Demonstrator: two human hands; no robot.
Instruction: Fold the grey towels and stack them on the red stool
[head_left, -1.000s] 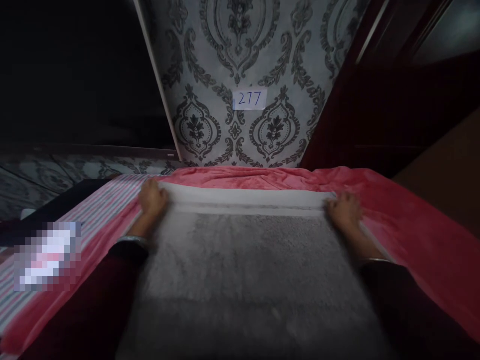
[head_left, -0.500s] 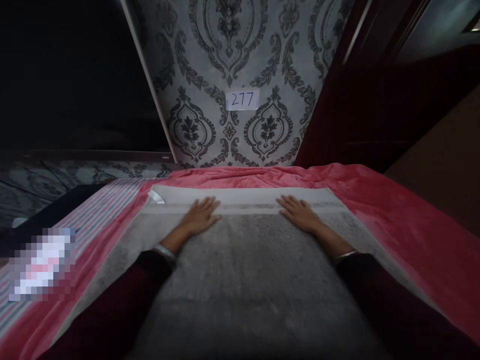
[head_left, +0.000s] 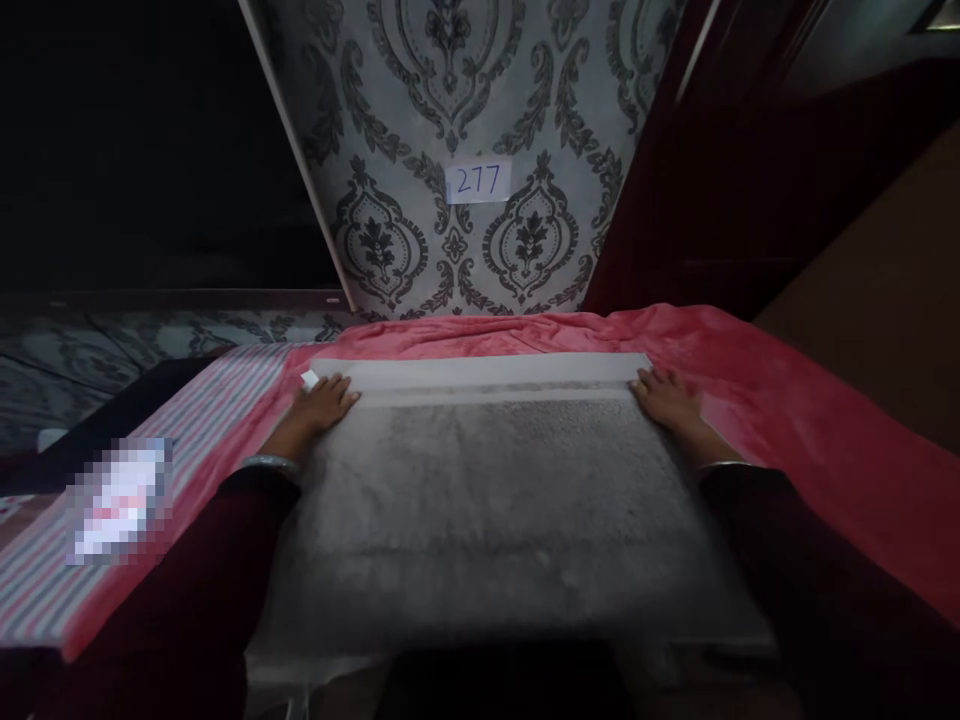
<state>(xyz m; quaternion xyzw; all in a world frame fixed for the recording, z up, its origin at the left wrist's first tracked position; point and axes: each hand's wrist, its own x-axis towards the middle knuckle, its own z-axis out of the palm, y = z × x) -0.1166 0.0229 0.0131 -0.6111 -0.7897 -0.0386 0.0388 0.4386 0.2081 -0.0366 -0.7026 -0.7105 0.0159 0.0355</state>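
A grey towel [head_left: 487, 480] lies spread flat, with a pale band along its far edge and a small white label [head_left: 310, 379] at the far left corner. My left hand [head_left: 322, 405] rests palm down on that corner, fingers stretched out, just beside the label. At the far right corner my right hand [head_left: 667, 400] presses down on the towel's edge, fingers apart and partly over the pink blanket. Neither hand grips anything. The towel's near edge shows at the bottom.
Under the towel is a pink blanket [head_left: 810, 440], with a striped sheet [head_left: 202, 405] at the left. A pixelated object [head_left: 120, 500] lies on the sheet. Behind stand a patterned wall [head_left: 450, 245] bearing a paper marked 277 [head_left: 478, 181], and a large dark screen [head_left: 150, 150].
Both hands have slid outward across the towel, from nearer its middle to its far left and right corners. The view has shifted slightly, and the near edge now shows.
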